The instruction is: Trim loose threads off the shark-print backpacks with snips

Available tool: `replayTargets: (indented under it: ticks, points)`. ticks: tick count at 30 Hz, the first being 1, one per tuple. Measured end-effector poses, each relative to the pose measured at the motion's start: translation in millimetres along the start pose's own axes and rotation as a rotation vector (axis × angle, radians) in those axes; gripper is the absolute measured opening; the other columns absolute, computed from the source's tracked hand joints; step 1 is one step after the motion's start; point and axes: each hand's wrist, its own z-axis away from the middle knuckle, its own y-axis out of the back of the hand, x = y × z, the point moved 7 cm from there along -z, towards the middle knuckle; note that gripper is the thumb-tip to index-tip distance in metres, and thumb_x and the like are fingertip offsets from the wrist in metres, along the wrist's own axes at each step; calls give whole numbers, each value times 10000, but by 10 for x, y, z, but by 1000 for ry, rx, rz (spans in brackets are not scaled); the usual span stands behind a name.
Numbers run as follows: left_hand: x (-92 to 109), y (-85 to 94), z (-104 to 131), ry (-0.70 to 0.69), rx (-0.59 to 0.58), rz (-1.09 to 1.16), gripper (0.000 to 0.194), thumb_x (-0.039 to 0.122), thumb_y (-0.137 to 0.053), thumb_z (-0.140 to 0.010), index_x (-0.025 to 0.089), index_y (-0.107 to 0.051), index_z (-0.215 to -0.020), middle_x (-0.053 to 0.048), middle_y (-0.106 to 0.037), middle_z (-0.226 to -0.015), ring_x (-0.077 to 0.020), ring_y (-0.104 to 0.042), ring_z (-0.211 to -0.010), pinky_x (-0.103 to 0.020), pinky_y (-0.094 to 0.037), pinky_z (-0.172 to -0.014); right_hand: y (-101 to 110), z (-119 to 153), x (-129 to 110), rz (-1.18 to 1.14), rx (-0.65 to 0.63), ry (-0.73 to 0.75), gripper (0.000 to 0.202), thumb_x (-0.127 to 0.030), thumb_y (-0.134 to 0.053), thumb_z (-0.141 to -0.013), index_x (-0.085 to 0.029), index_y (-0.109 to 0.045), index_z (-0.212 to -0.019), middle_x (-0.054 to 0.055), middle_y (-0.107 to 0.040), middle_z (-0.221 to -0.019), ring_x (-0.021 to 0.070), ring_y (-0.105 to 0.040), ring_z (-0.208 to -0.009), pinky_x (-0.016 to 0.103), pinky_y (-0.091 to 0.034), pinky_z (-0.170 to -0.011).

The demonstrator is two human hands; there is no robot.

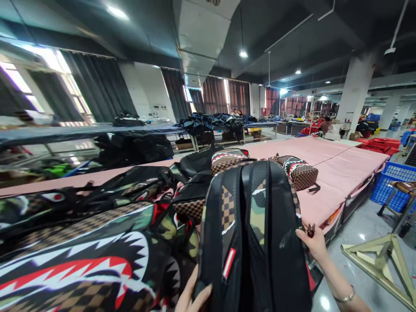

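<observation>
A black backpack with camouflage and brown check panels stands upright in front of me, its shoulder straps facing me. My left hand grips its lower left edge, fingers on the black side. On the right edge, my right hand pinches the bag's side, and a small dark red pointed tool pokes up from that hand. Just left lies a backpack with a shark-mouth print. Behind are more bags, including a small brown check bag.
The bags lie on a long pink-covered table. At the right are a blue crate and a cream metal stand base on the floor. Dark blue fabric is heaped on a far table. People sit in the distance.
</observation>
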Motion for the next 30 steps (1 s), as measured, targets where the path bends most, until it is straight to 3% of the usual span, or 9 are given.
replayTargets:
  ticks: [3, 5, 10, 13, 16, 18, 22, 24, 30]
  points:
    - [332, -67, -278, -92, 50, 59, 668, 511, -658, -595, 223, -532, -1184, -58, -532, -1293, -305, -370, -1280, -428, -260, -1093, -166, 317, 193, 56, 84, 39, 438, -412, -737, -602, -152, -704, -953, 52, -688, -726, 183, -610, -637, 321, -535, -663]
    - [480, -143, -361, -132, 58, 72, 648, 482, -651, -617, 239, -510, -1202, -60, -543, -1273, -302, -409, -1254, -436, -289, -1079, -365, 590, 406, 96, 84, 37, 412, -426, -704, -648, -152, -704, -956, 38, -680, -696, 147, -574, -538, 273, -522, -562]
    - [678, -165, -322, -177, 64, -2, 594, 422, -605, -680, 238, -490, -1233, -63, -543, -1263, -283, -436, -1235, -425, -333, -1050, -590, 984, 567, 119, 161, 45, 421, -484, -629, -719, -120, -703, -917, 66, -691, -707, 175, -627, -604, 256, -536, -587]
    - [931, 29, -180, -239, 257, -107, 485, 392, -506, -780, 211, -503, -1229, -82, -564, -1227, -270, -482, -1185, -444, -355, -1027, -622, 982, 429, 148, 129, 91, 409, -453, -613, -748, -134, -685, -992, 77, -708, -784, 207, -663, -720, 301, -553, -702]
    - [1506, 126, 150, -607, 515, -259, 369, 325, -466, -836, 210, -534, -1181, -85, -553, -1216, -240, -479, -1171, -426, -345, -1030, -661, 1003, 289, 181, 78, 156, 372, -374, -598, -782, -167, -650, -1086, 103, -694, -986, 249, -651, -924, 372, -520, -848]
    - [1893, -48, 353, -866, 434, -365, 283, 278, -495, -840, 215, -564, -1107, -73, -597, -1096, -212, -537, -1066, -394, -408, -966, -700, 1060, 207, 187, 37, 202, 372, -317, -579, -802, -181, -615, -1146, 112, -648, -1110, 256, -615, -1022, 399, -488, -906]
    - [2437, -545, 585, -1171, 14, -517, 335, 326, -602, -790, 219, -545, -1102, -63, -622, -1006, -198, -578, -946, -356, -479, -856, -773, 1206, 35, 221, -67, 310, 398, -212, -528, -827, -190, -554, -1223, 109, -585, -1212, 243, -574, -1093, 380, -481, -928]
    - [2622, -688, 610, -1245, -62, -598, 389, 357, -643, -753, 210, -554, -1102, -72, -625, -1014, -204, -579, -948, -346, -486, -841, -801, 1259, -23, 262, -145, 333, 431, -173, -497, -833, -202, -516, -1262, 97, -564, -1241, 231, -553, -1120, 359, -480, -932]
    - [2885, -937, 491, -1327, -154, -815, 138, 286, -564, -819, 217, -655, -895, -27, -659, -836, -142, -598, -767, -252, -494, -682, -764, 1258, -117, 351, -294, 310, 488, -177, -511, -805, -212, -481, -1291, 73, -535, -1281, 223, -524, -1156, 334, -468, -949]
